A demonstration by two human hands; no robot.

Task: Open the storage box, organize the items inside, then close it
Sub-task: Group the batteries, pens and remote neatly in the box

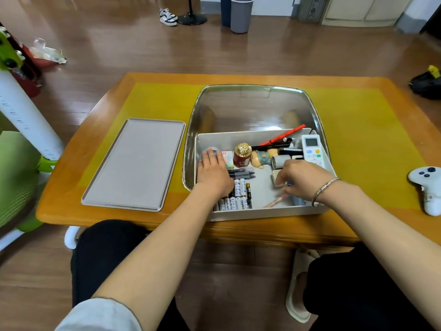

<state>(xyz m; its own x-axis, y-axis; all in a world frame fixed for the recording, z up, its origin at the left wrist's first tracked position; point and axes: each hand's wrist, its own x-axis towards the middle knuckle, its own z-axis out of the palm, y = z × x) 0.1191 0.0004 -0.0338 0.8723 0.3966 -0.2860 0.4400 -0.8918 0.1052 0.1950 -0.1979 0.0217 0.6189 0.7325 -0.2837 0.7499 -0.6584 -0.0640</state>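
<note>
hands inside open storage box, lid alongside left edge

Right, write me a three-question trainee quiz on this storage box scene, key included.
1. True or false: the lid is on the storage box.
2. Which lies outside the box, right of it on the table? A) batteries B) white game controller C) remote control
3. Fill in: the left hand rests flat on a round clear ____, while the right hand reaches among the items.

Key: 1 false, it lies on the table beside the box; 2 B; 3 container.
</note>
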